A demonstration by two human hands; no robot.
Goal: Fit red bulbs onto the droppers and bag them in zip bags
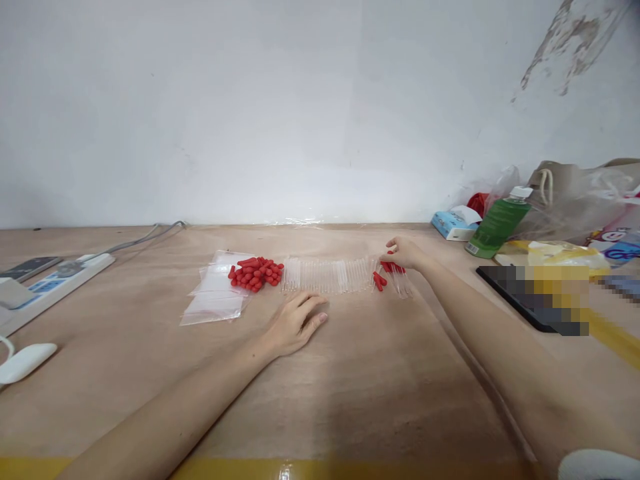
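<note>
My left hand [295, 323] lies on the table with its fingers loosely apart and nothing in them. Just beyond it runs a row of thin clear tubes [325, 275], like dropper tubes, side by side. A heap of small red rubber bulbs [256, 274] sits at the left end of this row, partly on clear plastic bags [213, 305]. At the row's right end, my right hand [404, 253] has thumb and forefinger bent together, and a bit of red shows between them. Below that hand are loose red bulbs [379, 281] and tubes with red ends [400, 283].
On the left are a white power strip [60, 287] and a white cable end [27, 363]. To the right stand a tissue pack [454, 224] and a green bottle [500, 223], with plastic bags [570, 207] behind. A dark phone-like slab [510, 300] lies near my right forearm.
</note>
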